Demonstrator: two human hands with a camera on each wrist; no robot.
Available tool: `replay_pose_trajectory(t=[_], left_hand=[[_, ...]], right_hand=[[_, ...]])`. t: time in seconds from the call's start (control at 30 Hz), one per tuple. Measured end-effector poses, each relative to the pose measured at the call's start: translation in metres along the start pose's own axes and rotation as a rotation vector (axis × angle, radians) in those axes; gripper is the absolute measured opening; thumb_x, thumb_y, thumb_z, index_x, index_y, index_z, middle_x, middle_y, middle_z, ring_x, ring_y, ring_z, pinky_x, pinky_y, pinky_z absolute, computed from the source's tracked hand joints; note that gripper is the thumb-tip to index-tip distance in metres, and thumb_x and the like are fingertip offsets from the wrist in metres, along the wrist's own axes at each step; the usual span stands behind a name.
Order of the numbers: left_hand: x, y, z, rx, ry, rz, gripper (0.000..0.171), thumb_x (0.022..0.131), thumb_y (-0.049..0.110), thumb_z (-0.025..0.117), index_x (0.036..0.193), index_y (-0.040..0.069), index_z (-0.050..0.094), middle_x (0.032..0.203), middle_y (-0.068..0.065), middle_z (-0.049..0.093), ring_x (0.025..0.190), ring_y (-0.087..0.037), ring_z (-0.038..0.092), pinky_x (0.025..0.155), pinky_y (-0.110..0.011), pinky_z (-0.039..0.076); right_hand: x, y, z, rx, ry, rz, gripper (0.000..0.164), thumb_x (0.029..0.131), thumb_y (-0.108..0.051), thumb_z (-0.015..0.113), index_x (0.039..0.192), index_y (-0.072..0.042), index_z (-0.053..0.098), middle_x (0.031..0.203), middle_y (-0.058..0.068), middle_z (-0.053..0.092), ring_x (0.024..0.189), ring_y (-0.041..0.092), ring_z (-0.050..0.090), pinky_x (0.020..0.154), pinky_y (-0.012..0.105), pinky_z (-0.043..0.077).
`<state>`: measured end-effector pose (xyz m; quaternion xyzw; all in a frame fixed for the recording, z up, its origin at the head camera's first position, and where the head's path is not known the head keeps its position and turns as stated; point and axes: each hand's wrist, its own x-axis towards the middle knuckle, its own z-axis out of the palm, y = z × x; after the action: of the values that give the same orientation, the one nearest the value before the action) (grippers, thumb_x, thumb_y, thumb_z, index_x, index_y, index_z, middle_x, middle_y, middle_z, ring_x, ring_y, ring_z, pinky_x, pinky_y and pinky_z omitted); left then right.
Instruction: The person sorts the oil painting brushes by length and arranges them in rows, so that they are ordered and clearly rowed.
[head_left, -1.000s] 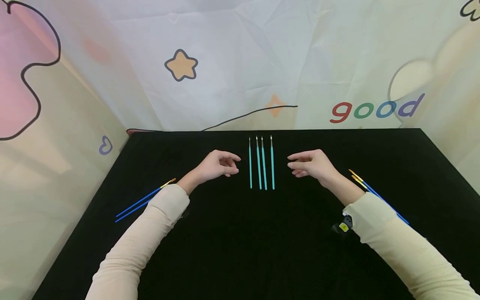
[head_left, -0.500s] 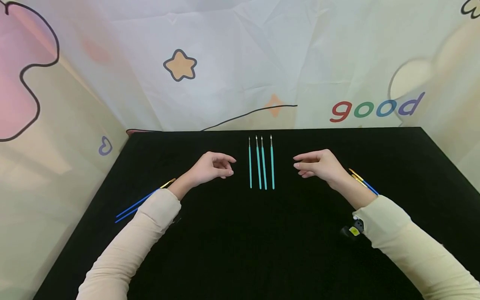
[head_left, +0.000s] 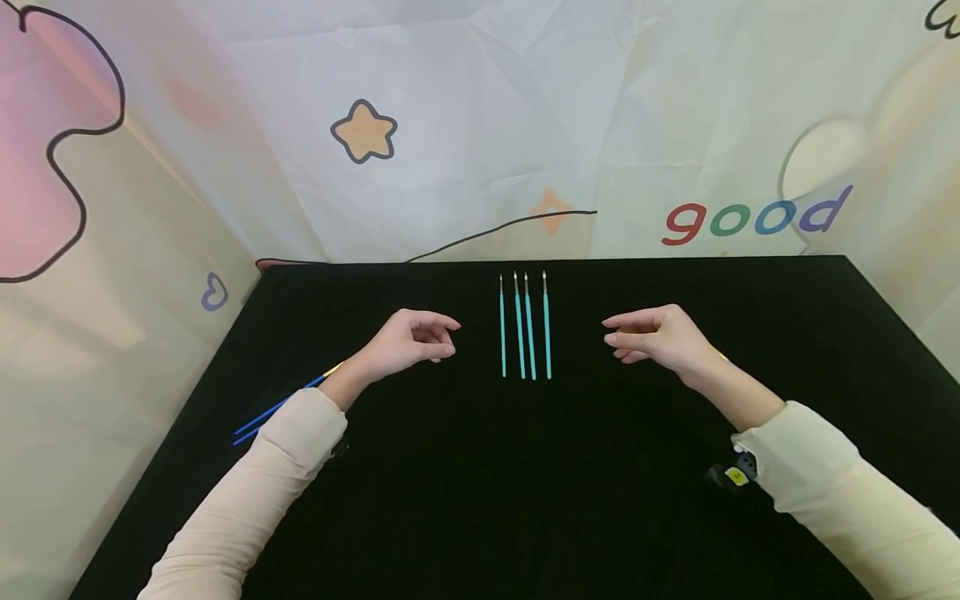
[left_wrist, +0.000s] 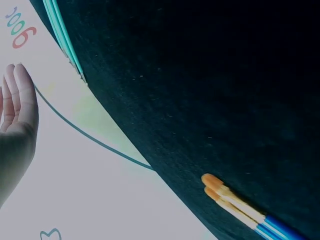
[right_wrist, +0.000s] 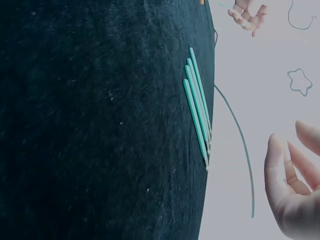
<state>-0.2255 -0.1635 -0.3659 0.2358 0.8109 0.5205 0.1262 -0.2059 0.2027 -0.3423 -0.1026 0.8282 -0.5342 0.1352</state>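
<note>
in the head view, four teal brushes (head_left: 529, 333) lie side by side on the worktop (head_left: 480, 500), tips towards 12 o'clock. the left hand (head_left: 412, 342) is at their 9 o'clock, the right hand (head_left: 660, 340) at their 3; both are half open, holding nothing. blue brushes (head_left: 279, 406) lie at the left hand's 8 o'clock.

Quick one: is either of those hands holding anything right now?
Left hand: open, fingers loosely bent, holding nothing.
Right hand: open, holding nothing, apart from the turquoise brushes.
</note>
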Motion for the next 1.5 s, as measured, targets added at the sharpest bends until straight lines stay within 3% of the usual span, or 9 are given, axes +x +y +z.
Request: replay_pose_trajectory(t=[0.23,0.57,0.83,1.5], left_hand=[[-0.01,-0.004,-0.002,-0.014,0.013,0.003,0.033,0.082,0.0,0.064,0.114,-0.006,0.057,0.087,-0.009,0.062,0.075,-0.022,0.06,0.069,-0.029,0.053],[-0.024,-0.001,-0.007,-0.01,0.025,-0.007,0.035,0.082,0.003,0.065,0.116,-0.004,0.057,0.088,-0.012,0.061,0.077,-0.027,0.059,0.07,-0.029,0.053],[-0.033,-0.003,-0.013,0.013,0.037,0.029,0.036,0.083,0.004,0.065,0.117,-0.003,0.057,0.088,-0.013,0.062,0.073,-0.019,0.059,0.068,-0.027,0.052],[-0.055,-0.006,-0.023,0.057,0.09,0.002,0.034,0.083,0.006,0.066,0.115,-0.002,0.058,0.087,-0.013,0.062,0.072,-0.019,0.058,0.065,-0.029,0.051]], right_hand=[[-0.008,0.003,-0.008,-0.013,-0.012,-0.011,0.042,0.087,-0.02,0.063,0.119,0.005,0.055,0.104,0.019,0.063,0.078,0.019,0.065,0.073,0.026,0.053],[-0.015,0.008,-0.014,-0.032,-0.02,-0.033,0.042,0.087,-0.022,0.063,0.119,0.005,0.055,0.095,0.009,0.067,0.081,0.025,0.065,0.072,0.027,0.053],[-0.02,0.013,-0.018,-0.04,-0.023,-0.049,0.041,0.088,-0.022,0.061,0.119,0.005,0.055,0.105,0.023,0.062,0.084,0.027,0.065,0.073,0.028,0.053],[-0.035,0.021,-0.032,-0.048,-0.002,-0.059,0.041,0.089,-0.019,0.06,0.12,0.007,0.053,0.098,0.012,0.065,0.082,0.021,0.065,0.071,0.028,0.054]])
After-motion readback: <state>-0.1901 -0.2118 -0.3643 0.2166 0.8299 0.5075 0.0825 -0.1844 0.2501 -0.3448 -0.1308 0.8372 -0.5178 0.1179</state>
